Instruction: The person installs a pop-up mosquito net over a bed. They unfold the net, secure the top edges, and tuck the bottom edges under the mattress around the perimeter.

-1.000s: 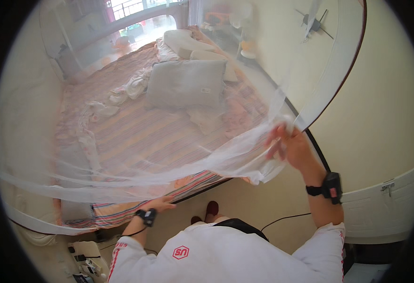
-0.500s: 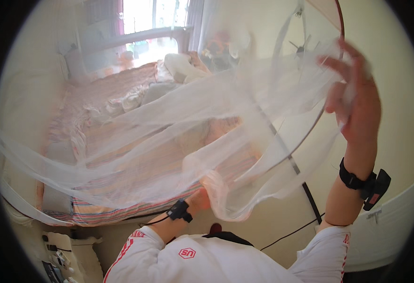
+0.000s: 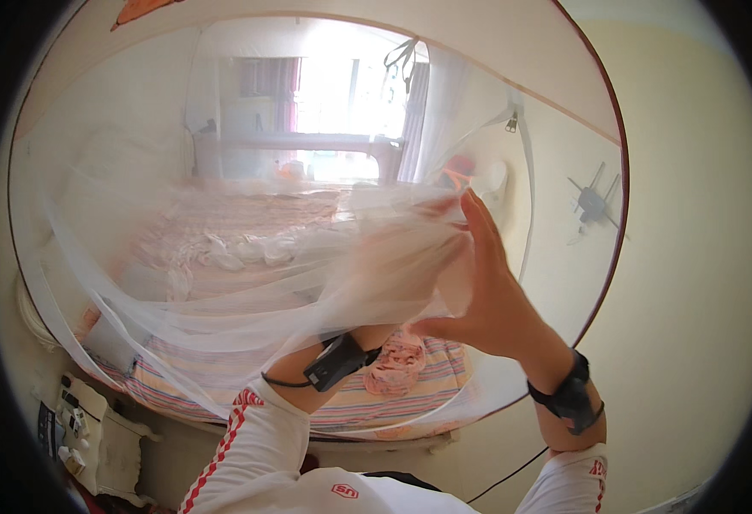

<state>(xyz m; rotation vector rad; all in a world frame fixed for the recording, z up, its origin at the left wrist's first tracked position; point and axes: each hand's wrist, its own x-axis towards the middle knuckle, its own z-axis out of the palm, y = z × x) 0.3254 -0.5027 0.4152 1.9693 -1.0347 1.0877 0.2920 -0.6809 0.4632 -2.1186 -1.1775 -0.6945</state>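
Observation:
A sheer white mosquito net (image 3: pixel 222 308) with a dark-edged curved frame spreads in front of me. Its loose gauze is bunched together near the middle. My right hand (image 3: pixel 496 295) curls round the right side of this bunch, thumb low and fingers above. My left hand (image 3: pixel 419 248) lies behind the gauze and shows only as a blur, so its fingers cannot be made out. A zip pull (image 3: pixel 510 124) hangs on the net's opening at the upper right. Beyond the gauze lies a bed with a striped sheet (image 3: pixel 325 411) and a crumpled pink cloth (image 3: pixel 397 364).
Below left stands a pale bedside table (image 3: pixel 115 450) with small items on it. A bright window (image 3: pixel 329 94) with curtains is at the back. On the right wall (image 3: pixel 701 257) sits a grey bracket-like fixture (image 3: pixel 594 206). A dark cable (image 3: pixel 513 475) runs low beside my right arm.
My right hand has come down and left from the frame's edge to the bunched gauze. My left hand has risen behind the net. The frame now stands more upright around the view.

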